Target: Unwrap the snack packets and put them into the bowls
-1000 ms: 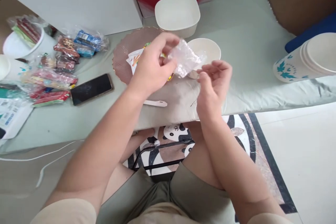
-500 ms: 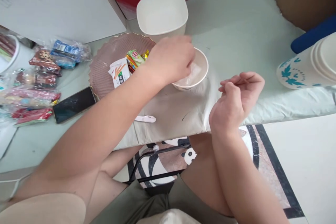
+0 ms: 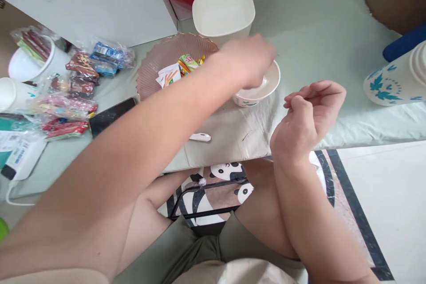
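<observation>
1. Currently, the left hand (image 3: 249,62) is held over the round bowl (image 3: 271,83), which is set on the tablecloth (image 3: 229,144) between the tub (image 3: 221,13) and the cloth's near edge. Its fingers are blurred and turned away; how far they are closed, and whether anything is gripped, cannot be told.
2. The right hand (image 3: 308,120) is held well apart, half open in a loose curl; nothing is seen in it.
3. Tipping: no support is given to the bowl by the right hand, so it could be upset if its rim were caught by a quick knuckle.
4. Tilting: the cloth is wrinkled in front; the bowl could be rocked if pushed onto a fold.
5. Sweeping: the snack packets (image 3: 188,63) could be dragged from the pink plate (image 3: 148,71) if the left forearm (image 3: 159,133) were drawn back low.
6. Bumping: the tub could be shoved by an overreach.
</observation>
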The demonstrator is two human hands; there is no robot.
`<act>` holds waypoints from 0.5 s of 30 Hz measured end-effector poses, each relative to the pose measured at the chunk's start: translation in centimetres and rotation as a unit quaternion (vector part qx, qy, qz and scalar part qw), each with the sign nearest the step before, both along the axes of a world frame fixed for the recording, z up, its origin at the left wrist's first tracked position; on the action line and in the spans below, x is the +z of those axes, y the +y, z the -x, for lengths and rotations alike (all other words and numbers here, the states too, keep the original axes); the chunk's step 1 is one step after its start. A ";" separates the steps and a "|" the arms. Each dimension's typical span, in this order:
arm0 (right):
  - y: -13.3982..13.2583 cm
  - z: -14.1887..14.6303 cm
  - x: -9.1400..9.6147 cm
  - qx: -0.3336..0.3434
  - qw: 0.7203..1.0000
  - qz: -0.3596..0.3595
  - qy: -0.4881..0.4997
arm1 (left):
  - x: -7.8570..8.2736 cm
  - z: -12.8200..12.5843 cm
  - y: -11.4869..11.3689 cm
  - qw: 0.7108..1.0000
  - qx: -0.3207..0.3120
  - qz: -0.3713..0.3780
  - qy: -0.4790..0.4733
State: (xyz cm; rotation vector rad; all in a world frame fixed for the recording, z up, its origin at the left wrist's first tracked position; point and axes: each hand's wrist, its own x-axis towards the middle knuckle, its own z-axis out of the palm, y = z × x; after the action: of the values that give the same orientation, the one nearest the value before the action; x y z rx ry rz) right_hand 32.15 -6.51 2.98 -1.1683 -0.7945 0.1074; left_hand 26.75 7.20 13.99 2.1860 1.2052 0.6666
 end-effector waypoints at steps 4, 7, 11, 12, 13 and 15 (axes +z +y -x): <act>-0.1 0.8 0.5 -0.025 0.999 -0.005 -0.036 | 4.0 5.9 -0.3 0.974 -0.150 -0.124 0.114; -0.3 2.7 1.5 -0.005 0.999 -0.013 -0.051 | 2.5 13.5 -1.6 0.954 -0.118 -0.240 -0.134; -0.9 6.5 2.5 0.061 0.988 0.051 -0.133 | -4.4 22.9 -5.0 0.909 0.091 -0.194 -0.358; -1.0 7.5 2.5 0.078 0.985 0.062 -0.144 | -6.1 24.6 -5.8 0.908 0.119 -0.183 -0.356; -1.1 8.5 2.4 0.092 0.982 0.067 -0.150 | -7.5 26.1 -6.6 0.914 0.134 -0.169 -0.343; -1.1 10.1 2.0 0.107 0.978 0.077 -0.163 | -9.2 28.5 -7.6 0.918 0.201 -0.140 -0.310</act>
State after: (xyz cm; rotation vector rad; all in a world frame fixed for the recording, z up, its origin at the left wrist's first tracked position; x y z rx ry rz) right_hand 22.04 -7.64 5.02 -1.2611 -1.2197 0.1603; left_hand -1.71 -0.37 4.75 1.7028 1.2539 1.6481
